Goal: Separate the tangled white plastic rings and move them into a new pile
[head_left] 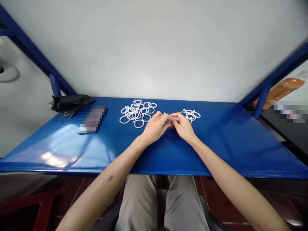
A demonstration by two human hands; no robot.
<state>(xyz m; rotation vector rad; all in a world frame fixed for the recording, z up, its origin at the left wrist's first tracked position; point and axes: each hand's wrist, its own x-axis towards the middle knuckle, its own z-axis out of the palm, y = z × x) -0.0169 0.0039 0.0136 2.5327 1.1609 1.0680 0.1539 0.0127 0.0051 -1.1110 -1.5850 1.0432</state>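
- Pinching a small white ring (166,114) between them, the left hand (155,126) and the right hand (183,125) meet fingertip to fingertip over the middle of the blue worktop (216,144).
- Both hands are closed on that ring, thumbs and forefingers curled in. Only a sliver of it shows above the fingers, so its exact shape is hard to tell.
- Just beyond and to the left of the left hand lies a large pile of rings (137,112), loosely tangled and overlapping; the nearest ones lie close to the knuckles.
- Just beyond the right hand, a little to its right, sits a small pile of rings (192,115), lying near the fingers.
- Well to the left of the left hand rests a flat dark object (92,120), blurred out, and farther left still a crumpled black bag (71,104).
- Far to the right of the right hand, off the worktop's edge, an orange bottle (284,89) lies tilted.
- Both forearms reach in from the near edge, with grey trousers (144,205) below.
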